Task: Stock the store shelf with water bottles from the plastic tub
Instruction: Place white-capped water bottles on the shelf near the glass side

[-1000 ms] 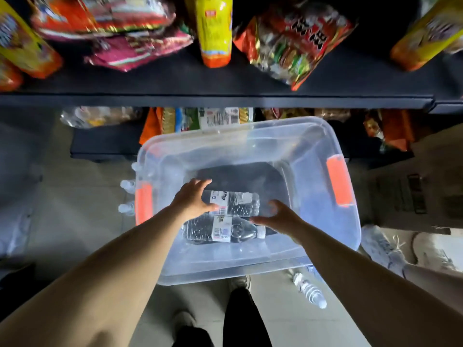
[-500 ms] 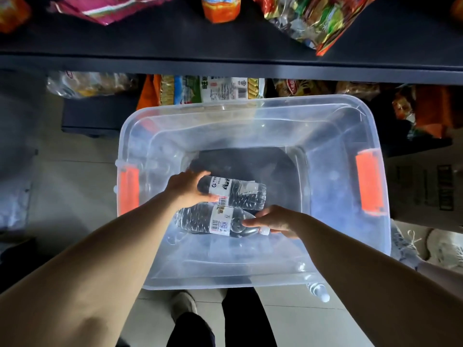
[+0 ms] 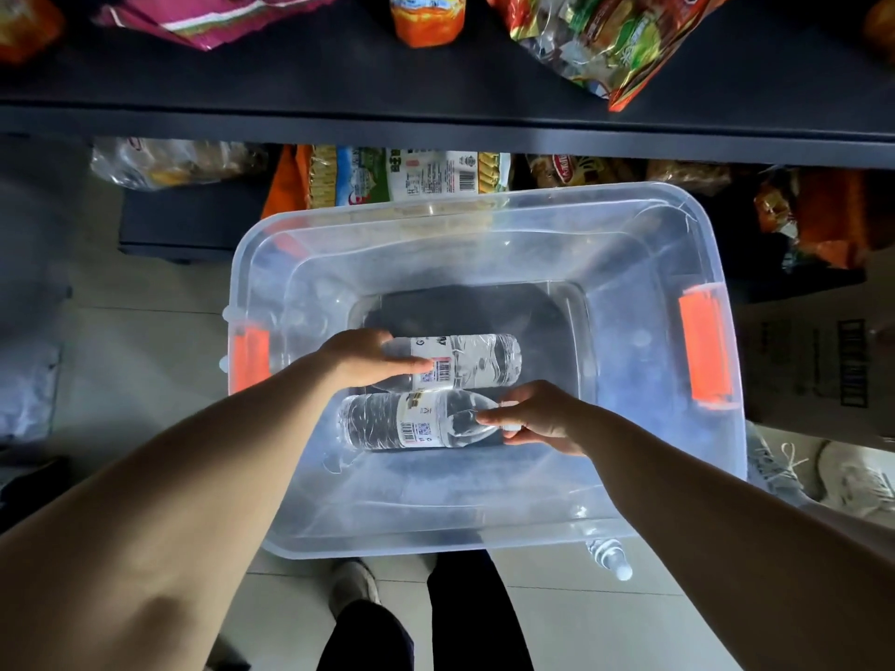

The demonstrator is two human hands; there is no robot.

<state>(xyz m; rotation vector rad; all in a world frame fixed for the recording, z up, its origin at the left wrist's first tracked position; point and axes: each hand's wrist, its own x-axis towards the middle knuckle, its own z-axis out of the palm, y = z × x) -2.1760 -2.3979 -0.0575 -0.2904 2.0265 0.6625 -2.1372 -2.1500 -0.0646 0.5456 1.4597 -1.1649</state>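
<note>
Head view, tub: clear rounded plastic tub, orange handles, on floor below dark shelf.
Left hand: fingers curled over far ribbed clear bottle.
Right hand: fingers pinching near labelled bottle at its neck.

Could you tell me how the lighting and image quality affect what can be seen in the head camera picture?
Head view: wide-angle bending curves the shelf edge; the shelf top is dark and the snack bags are soft; the clear tub is hazy with glare, yet both bottles and the left hand and right hand read clearly.
</note>
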